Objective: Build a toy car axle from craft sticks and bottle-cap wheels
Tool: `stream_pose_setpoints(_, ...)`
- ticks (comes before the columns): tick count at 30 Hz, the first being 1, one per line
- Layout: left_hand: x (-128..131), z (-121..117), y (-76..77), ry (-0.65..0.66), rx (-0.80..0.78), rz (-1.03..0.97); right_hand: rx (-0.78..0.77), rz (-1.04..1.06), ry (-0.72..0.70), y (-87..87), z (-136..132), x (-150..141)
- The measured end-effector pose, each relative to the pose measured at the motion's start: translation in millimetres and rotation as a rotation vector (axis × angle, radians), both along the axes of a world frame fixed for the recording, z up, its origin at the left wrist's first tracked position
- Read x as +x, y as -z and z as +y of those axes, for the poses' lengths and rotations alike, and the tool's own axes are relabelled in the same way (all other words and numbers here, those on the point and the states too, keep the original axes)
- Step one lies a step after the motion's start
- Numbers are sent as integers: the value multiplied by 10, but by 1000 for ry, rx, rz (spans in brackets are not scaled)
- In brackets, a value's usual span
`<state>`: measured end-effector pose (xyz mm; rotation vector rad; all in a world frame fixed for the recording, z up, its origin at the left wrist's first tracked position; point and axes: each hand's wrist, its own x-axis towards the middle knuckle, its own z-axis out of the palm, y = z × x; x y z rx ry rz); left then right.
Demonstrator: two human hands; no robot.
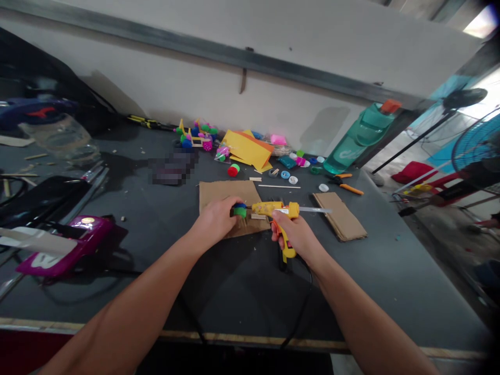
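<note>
My right hand (295,232) grips a yellow hot glue gun (269,208) by its handle. A clear glue stick (314,210) pokes out of the gun's back end, and its nozzle points left. My left hand (219,221) is closed on a small piece with a green bottle cap (239,212) and a blue part above it, right by the nozzle. Fingers hide much of that piece. Beneath both lies a cardboard sheet (219,190), with short wooden sticks (258,216) on it under the gun.
A second cardboard piece (339,216) and orange-handled pliers (347,187) lie to the right. Along the wall are a teal bottle (357,138), yellow paper (248,148), loose caps (286,175) and colourful small models (195,136). A purple tool (74,245) sits at left.
</note>
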<state>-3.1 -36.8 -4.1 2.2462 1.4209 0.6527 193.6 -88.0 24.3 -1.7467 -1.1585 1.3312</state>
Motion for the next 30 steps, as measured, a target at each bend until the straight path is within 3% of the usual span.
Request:
stream_pose_setpoints(18, -11, 26, 41, 0, 4, -6, -29, -25, -28, -39, -19, -1)
stream_pose_setpoints(30, 8, 4, 15, -54, -29, -35, 7, 104, -22, -17, 0, 45)
